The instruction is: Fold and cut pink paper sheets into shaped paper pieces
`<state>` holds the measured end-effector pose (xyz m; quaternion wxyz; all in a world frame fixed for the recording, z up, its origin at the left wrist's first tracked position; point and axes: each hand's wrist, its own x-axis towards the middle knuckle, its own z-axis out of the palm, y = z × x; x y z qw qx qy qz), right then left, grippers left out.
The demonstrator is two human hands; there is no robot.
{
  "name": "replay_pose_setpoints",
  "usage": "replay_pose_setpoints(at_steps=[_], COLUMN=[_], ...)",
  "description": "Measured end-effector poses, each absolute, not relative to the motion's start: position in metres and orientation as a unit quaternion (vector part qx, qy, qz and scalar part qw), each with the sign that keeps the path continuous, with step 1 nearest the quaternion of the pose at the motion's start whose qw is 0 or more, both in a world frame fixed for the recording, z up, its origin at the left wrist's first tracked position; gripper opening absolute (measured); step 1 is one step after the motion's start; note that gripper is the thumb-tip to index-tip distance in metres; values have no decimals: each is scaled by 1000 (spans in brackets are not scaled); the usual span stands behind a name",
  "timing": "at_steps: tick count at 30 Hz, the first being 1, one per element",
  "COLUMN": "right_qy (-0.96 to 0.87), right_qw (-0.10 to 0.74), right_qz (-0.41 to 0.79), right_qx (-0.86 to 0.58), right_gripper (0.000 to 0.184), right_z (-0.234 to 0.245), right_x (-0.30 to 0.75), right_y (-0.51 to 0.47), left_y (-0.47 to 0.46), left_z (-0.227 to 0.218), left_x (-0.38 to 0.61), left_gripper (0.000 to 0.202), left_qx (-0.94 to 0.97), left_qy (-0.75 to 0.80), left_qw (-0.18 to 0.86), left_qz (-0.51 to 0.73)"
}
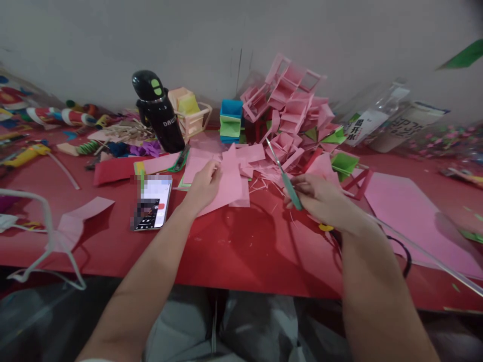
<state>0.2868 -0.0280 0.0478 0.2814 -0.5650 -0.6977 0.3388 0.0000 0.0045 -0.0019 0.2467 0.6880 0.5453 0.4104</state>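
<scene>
My left hand is closed, with its curled fingertips pinching the edge of a pink paper sheet. More pink sheets lie beneath and behind it. In my right hand are green-handled scissors, seen nearly edge-on. Their slim metal blades point up and away, to the right of the sheet and apart from it. Thin pink paper scraps lie between the two hands. Behind them rises a heap of folded pink paper chairs, beside a blue and green paper piece.
A black bottle stands behind a lit phone. At left are a white wire stand and a yellow glue gun. A large pink sheet, a clear bottle and a cup are on the right.
</scene>
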Motion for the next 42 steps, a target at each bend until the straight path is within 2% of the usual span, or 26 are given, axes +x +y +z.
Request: replay_pose_setpoints(at_steps=[2,4,9,12,15,18,23,24,26,28,30,33,42], right_qy=[-651,-636,-595,-544,-531,-526,-518,-515,-514,-525,-548,-589,-610], right_qw=[335,358,360,390,419,468,541,556,565,546,507,433,270], right_qz=[419,453,551,605,594,559,483,471,453,449,456,477,590], right_qx=[-537,-512,-460,-431,-436,-438,-453,-452,-460,-474,-485,-489,-455], right_gripper=[30,35,48,50,46,43,35,35,36,37,41,49,51], right_z=[44,39,17,4,-4,-6,-5,-5,-4,-1,3,9,6], right_x=[269,248,216,211,209,208,210,212,215,218,223,232,249], right_y=[-22,-17,-11,-10,-9,-7,-4,-3,-1,-1,-3,-8,-20], left_y=[9,11,8,4,3,3,2,2,3,5,9,13,25], left_z=[-2,-1,4,3,1,0,2,3,2,2,1,0,-7], left_x=[-5,-8,-6,1,9,13,11,9,7,4,0,-9,-24], left_gripper=[13,13,14,16,18,24,57,55,39,18,8,13,12], left_qx=[666,651,648,656,664,656,577,573,591,628,646,619,596], left_qy=[546,546,534,535,532,486,417,415,426,457,496,532,512], left_qw=[230,212,195,204,216,293,511,536,533,455,347,283,212], left_qz=[453,484,507,492,480,497,481,460,431,436,464,503,581])
